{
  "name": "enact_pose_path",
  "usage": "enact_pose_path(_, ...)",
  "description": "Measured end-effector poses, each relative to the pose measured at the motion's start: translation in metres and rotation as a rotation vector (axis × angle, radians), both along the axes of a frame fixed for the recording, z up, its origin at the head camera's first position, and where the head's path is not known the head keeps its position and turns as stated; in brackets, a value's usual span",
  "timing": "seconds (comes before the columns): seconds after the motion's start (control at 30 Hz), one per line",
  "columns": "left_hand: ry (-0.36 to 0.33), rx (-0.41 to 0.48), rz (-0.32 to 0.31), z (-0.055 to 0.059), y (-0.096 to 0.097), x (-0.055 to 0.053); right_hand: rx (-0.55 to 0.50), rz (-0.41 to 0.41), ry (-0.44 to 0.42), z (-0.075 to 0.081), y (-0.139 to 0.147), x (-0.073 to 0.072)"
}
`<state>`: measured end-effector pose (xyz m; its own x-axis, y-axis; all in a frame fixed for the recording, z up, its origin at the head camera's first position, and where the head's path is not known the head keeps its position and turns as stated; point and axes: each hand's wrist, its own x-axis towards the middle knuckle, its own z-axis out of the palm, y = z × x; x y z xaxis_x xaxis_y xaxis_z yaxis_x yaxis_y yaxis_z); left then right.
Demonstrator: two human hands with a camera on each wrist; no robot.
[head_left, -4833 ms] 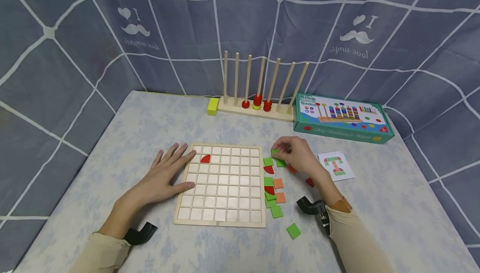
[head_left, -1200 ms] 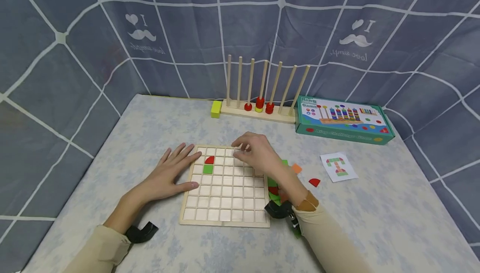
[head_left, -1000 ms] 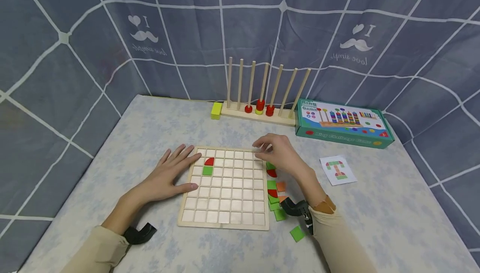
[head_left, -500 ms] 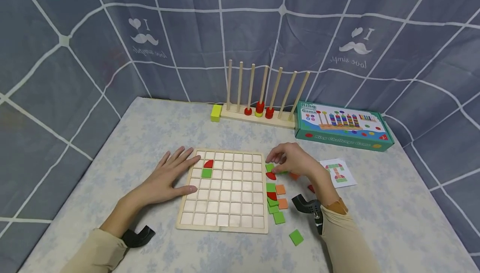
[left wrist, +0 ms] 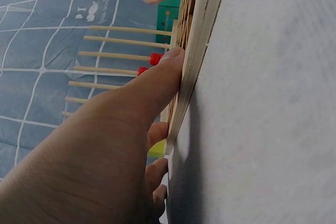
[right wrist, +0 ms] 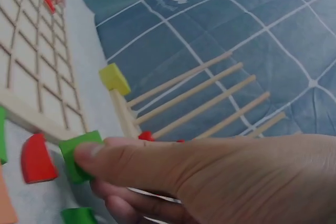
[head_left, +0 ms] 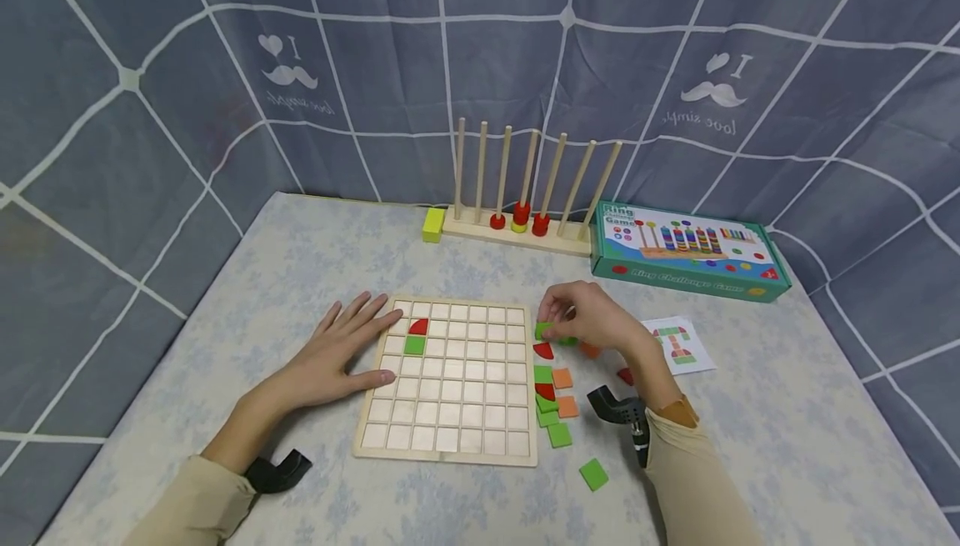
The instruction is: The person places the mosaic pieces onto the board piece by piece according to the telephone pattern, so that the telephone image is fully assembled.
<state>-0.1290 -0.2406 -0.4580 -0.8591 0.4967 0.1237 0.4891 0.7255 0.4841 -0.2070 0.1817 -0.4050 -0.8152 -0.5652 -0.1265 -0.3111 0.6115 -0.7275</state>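
Note:
A wooden grid board (head_left: 447, 458) lies on the table, with a red quarter-circle tile (head_left: 418, 327) and a green square tile (head_left: 414, 345) in its upper-left cells. My left hand (head_left: 330, 363) rests with spread fingers on the board's left edge, its thumb on the rim in the left wrist view. Beside the board's upper-right corner, my right hand (head_left: 588, 317) pinches a green square tile (right wrist: 79, 156) between thumb and fingers. A red quarter-circle tile (right wrist: 38, 158) lies just beside that tile. Below it are green tiles (head_left: 559, 435) and orange tiles (head_left: 562, 378).
A pattern card (head_left: 686, 346) lies right of the right hand. At the back stand a wooden peg rack (head_left: 517, 233) with red and yellow rings, a yellow block (head_left: 432, 225) and a green game box (head_left: 686, 254). One green tile (head_left: 594, 474) lies apart, nearer the front.
A green square tile now sits under the red one on the board. My right hand has gone from over the board back to the loose tiles and picked up another green tile. The left hand stays put.

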Motion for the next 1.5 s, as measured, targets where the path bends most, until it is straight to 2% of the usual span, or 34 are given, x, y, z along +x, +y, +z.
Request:
enact_pose_path(0.13, -0.002, 0.003, -0.002, 0.0, 0.0, 0.0, -0.048, -0.028, 0.049, 0.005, -0.011, 0.003)
enact_pose_path(0.33, -0.007, -0.005, -0.001, -0.001, 0.002, 0.0, -0.1, -0.115, 0.107, 0.005, -0.061, 0.013)
enact_pose_path(0.53, -0.014, -0.008, 0.0, 0.001, 0.004, -0.002, -0.148, -0.113, 0.115, -0.002, -0.111, 0.015)
enact_pose_path(0.7, -0.023, -0.009, -0.003, 0.002, 0.007, -0.004, -0.17, -0.112, 0.119, -0.009, -0.132, 0.015)
enact_pose_path(1.0, -0.02, -0.013, -0.003, 0.001, 0.006, -0.004, -0.13, -0.106, 0.171, -0.017, -0.146, 0.019)
enact_pose_path(1.2, -0.024, -0.008, -0.001, 0.001, 0.003, -0.003, -0.076, -0.064, 0.225, -0.018, -0.145, 0.026)
enact_pose_path(1.5, -0.024, -0.007, 0.007, 0.002, 0.0, -0.001, -0.026, 0.005, 0.209, -0.004, -0.131, 0.036)
